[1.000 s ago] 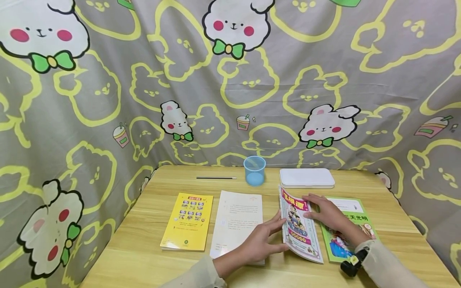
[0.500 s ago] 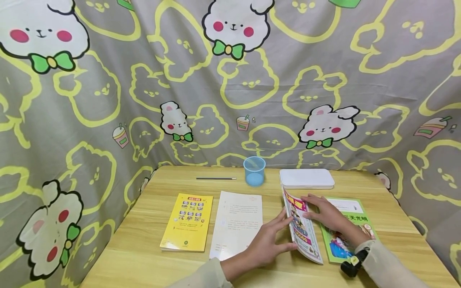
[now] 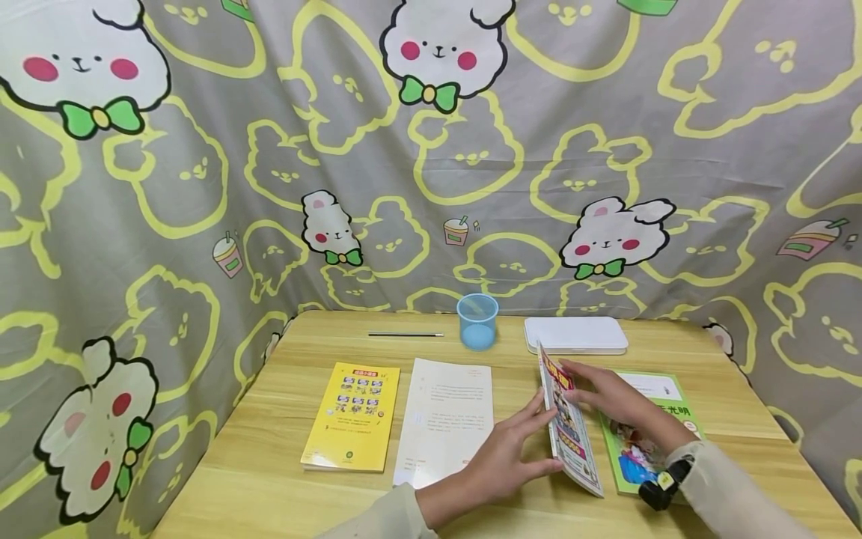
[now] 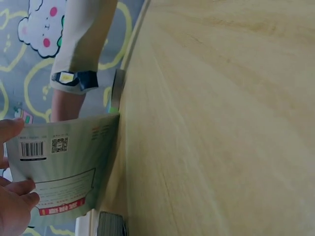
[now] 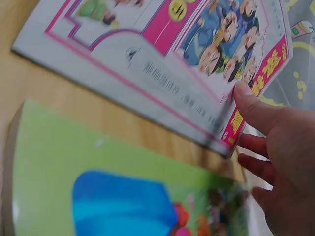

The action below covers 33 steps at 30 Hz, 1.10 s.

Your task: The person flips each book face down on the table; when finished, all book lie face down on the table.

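A thin cartoon-covered book (image 3: 568, 423) stands tilted on its right long edge, its left side raised off the table. My left hand (image 3: 501, 457) grips the raised edge; in the left wrist view its fingers (image 4: 19, 189) lie against the back cover (image 4: 64, 167), which has a barcode. Near the top right corner my right hand (image 3: 609, 393) pinches the book, thumb (image 5: 251, 105) on the front cover and other fingers behind the edge in the right wrist view. Under the right forearm lies a green book (image 3: 622, 449), partly hidden.
Left of the hands, a white book (image 3: 444, 419) and a yellow book (image 3: 353, 419) lie flat on the wooden table (image 3: 229, 479). Along the back are a pencil (image 3: 404, 335), a blue mesh pen cup (image 3: 477, 322) and a white pencil case (image 3: 575, 335). A patterned curtain (image 3: 417, 172) hangs behind.
My left hand has moved rightward, tilting the cartoon book's left side up more steeply. Its front cover now looks narrower from the head. The right hand has stayed nearly in place.
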Tool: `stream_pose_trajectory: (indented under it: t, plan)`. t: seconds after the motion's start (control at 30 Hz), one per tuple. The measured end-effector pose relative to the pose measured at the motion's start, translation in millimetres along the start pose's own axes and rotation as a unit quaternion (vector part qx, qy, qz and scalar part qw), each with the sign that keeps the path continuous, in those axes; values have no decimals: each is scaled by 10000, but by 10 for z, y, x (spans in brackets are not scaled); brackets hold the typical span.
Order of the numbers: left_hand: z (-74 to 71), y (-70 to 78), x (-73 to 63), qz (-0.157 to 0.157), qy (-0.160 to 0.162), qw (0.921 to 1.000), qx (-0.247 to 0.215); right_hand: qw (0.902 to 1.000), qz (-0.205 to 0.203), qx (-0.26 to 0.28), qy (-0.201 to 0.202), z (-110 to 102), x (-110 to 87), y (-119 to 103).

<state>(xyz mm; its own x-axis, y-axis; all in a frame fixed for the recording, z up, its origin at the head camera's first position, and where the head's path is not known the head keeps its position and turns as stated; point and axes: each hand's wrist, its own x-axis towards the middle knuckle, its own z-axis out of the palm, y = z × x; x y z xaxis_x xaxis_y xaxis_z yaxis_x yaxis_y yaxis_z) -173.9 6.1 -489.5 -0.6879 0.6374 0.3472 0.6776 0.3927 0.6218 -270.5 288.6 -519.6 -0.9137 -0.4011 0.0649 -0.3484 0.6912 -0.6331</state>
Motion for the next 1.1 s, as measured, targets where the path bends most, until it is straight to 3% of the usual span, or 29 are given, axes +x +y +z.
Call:
stream_pose_trajectory:
  t: [0.6,0.9,1.1]
  plan:
    - [-10,55,21,160,42,9997,164,9980,-527,352,-17,-189,261,-529]
    - [-12,52,28,260,118,9995,108,9978,-591,289,-108,-233,322,-674]
    - [-44,85,26,299,212,9993,111,9962,-528,659,-233,-248,355,-698]
